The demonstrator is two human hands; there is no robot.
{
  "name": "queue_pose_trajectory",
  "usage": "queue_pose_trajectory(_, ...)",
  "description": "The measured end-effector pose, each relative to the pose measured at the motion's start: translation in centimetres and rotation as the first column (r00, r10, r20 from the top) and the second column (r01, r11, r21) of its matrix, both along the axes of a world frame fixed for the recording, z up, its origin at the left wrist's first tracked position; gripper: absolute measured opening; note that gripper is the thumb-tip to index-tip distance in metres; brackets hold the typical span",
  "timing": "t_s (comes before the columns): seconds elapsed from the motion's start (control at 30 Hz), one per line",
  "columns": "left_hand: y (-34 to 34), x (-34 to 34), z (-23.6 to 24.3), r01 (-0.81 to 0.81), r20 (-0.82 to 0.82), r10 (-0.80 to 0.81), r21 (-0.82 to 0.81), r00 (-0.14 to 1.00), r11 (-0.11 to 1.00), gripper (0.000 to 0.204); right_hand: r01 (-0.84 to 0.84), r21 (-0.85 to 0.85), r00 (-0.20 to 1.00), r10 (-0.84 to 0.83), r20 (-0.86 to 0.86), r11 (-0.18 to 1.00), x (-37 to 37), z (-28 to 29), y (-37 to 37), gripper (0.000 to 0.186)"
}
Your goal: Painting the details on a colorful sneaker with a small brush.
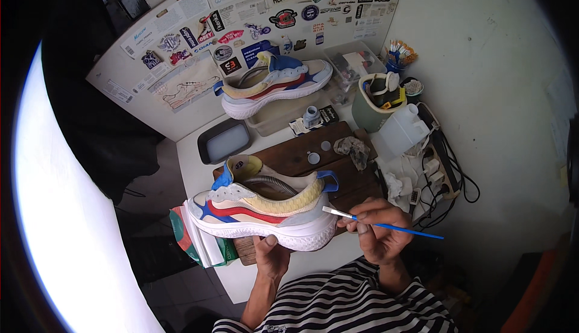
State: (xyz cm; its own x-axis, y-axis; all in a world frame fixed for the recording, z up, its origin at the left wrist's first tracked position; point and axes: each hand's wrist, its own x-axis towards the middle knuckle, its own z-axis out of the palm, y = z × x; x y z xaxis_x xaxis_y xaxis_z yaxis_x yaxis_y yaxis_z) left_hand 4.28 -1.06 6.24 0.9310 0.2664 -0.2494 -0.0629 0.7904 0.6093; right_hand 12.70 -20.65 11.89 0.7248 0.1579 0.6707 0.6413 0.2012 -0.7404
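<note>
A multicoloured sneaker with a white sole, red and blue stripes and a yellow collar is held up in front of me, toe to the left. My left hand grips it from below, thumb against the sole's side. A coiled metal spring shoe tree shows inside it. Between the fingers of my right hand is a thin blue paintbrush; its pale bristles are close to the heel. Whether the bristles touch the shoe I cannot tell. The right fingertips are beside the heel's sole.
A matching sneaker rests on a clear plastic box at the back. Nearby stand a dark tray, a small paint bottle and a crumpled rag on a wooden board. A jug and power strip are right.
</note>
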Motion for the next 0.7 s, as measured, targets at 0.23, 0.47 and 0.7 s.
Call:
queue_pose_trajectory(0.23, 0.4, -0.6, -2.3, 0.026, 0.0, -0.026, -0.045, 1.0, 0.999, 0.09, 0.048, -0.045, 0.999, -0.047, 0.012, 0.998, 0.0, 0.9, 0.1, 0.012)
queue_pose_trajectory(0.47, 0.1, -0.6, -2.2, 0.041, -0.009, -0.041, -0.027, 0.999, 0.999, 0.09, 0.069, -0.095, 0.997, -0.067, 0.024, 0.993, 0.1, 1.1, -0.2, 0.013)
queue_pose_trajectory(0.7, 0.0, -0.6, -2.0, 0.036, -0.016, -0.037, -0.038, 0.999, 0.999, 0.091, 0.088, -0.073, 0.996, -0.088, 0.0, 0.993, 0.1, 0.7, -0.4, 0.014)
